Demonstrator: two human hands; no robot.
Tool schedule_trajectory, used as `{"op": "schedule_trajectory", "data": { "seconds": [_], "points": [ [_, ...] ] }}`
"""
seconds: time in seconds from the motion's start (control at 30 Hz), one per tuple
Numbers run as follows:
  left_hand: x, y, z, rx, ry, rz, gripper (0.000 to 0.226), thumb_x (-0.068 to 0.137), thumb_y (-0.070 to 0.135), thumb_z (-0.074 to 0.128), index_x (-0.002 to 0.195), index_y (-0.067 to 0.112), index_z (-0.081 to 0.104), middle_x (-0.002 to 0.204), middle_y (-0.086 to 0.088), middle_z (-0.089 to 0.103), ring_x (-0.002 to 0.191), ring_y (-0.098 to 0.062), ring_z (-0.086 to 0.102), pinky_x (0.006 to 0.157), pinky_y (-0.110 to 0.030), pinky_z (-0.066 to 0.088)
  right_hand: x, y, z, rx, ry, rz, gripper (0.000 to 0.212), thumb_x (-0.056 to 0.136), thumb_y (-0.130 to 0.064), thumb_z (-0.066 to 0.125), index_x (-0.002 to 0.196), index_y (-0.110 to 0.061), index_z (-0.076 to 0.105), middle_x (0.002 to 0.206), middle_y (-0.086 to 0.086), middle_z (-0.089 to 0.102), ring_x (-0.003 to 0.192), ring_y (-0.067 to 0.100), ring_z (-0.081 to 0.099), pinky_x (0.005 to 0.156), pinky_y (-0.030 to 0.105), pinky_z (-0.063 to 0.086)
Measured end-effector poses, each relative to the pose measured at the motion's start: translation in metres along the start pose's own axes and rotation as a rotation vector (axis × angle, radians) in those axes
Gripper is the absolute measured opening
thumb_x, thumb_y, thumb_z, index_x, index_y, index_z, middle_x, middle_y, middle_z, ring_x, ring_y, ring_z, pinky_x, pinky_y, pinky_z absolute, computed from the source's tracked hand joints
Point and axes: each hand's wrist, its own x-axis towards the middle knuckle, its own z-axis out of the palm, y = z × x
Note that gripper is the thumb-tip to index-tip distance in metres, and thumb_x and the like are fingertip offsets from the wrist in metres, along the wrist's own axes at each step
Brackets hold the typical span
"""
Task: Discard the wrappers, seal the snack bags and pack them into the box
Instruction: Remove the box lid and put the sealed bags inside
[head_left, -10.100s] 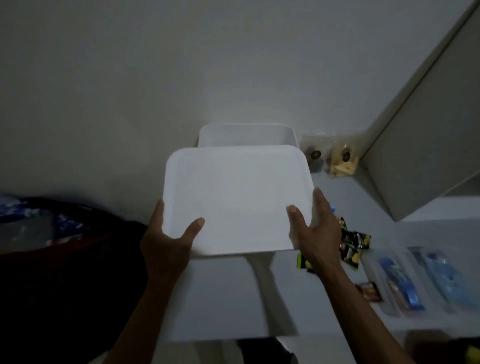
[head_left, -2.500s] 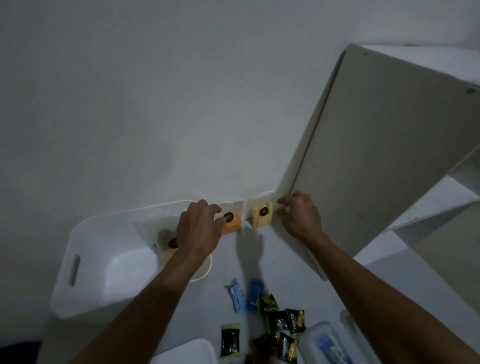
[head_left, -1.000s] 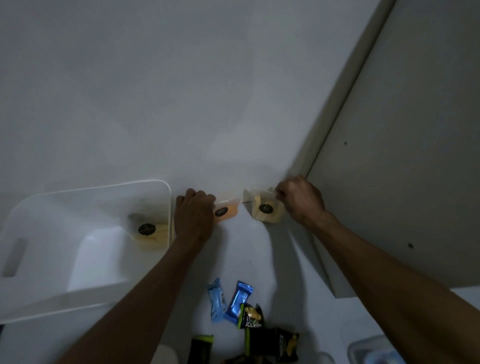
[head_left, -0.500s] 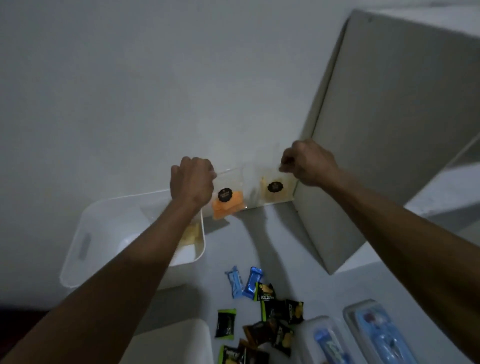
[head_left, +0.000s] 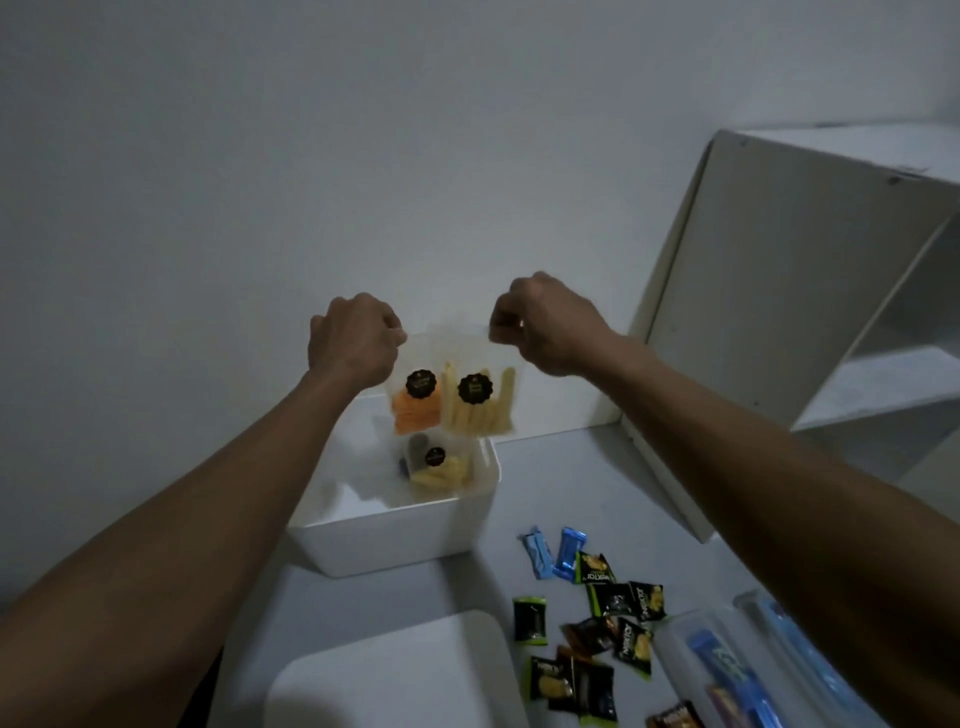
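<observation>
Nearest us on the counter (head_left: 395, 587) lie a white lid (head_left: 389, 675) and a scatter of small wrapped snacks (head_left: 597, 618), not yet sorted. Beyond them stands the white box (head_left: 400, 535), open, with one clear snack bag (head_left: 436, 465) already inside against its far right corner. Above it we hold two more bags by their top edges, so they hang upright over the opening, we judge for lowering in. Our left hand (head_left: 353, 340) is fisted, fingers pinched on the orange-filled bag (head_left: 410, 413); our right hand (head_left: 550, 325) pinches the pale-stick bag (head_left: 480, 413). Both forearms reach forward, wrists level, knuckles up, toward the wall.
</observation>
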Motion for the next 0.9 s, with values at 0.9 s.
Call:
{"op": "schedule_trajectory", "data": {
  "seconds": [0.9],
  "points": [
    [0.007, -0.089, 0.212, 0.028, -0.237, -0.132, 0.006, 0.082, 0.029, 0.077, 0.087, 0.026, 0.079, 0.091, -0.001, 0.069, 0.082, -0.021, 0.064, 0.079, -0.045, 0.054, 0.009, 0.03, 0.266, -0.045, -0.132, 0.147, 0.019, 0.085, -0.045, 0.064, 0.091, -0.032, 0.076, 0.102, -0.002, 0.049, 0.104, 0.023, 0.039, 0.087, 0.039, 0.034]
  ]
}}
